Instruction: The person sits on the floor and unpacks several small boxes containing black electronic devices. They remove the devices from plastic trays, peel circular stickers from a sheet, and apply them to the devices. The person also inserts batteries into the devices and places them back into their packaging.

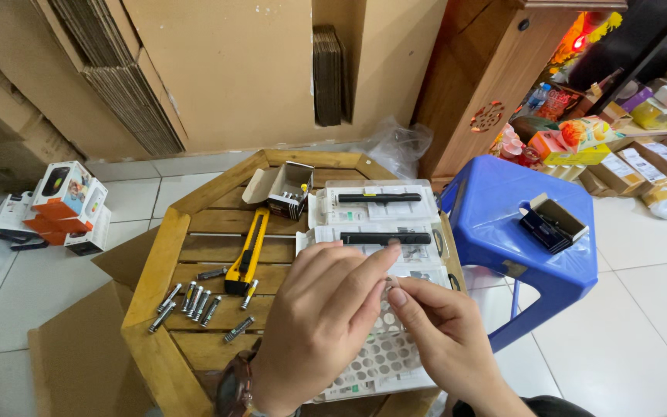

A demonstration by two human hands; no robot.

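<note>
My left hand (322, 316) and my right hand (441, 336) meet above the near edge of a low wooden octagonal table (156, 262). Their fingertips pinch a small clear plastic piece (392, 287) between them. Under the hands lies a white tray with rows of round holes (384, 359). Just beyond are two white trays, each holding a long black bar (385, 239) (378, 198).
A yellow utility knife (246, 255), several small metal cylinders (191, 301) and an open small box (283, 189) lie on the table. A blue plastic stool (503, 224) with a dark box (553, 224) stands to the right. Cardboard sheets lean behind; boxes sit on the tiled floor at left.
</note>
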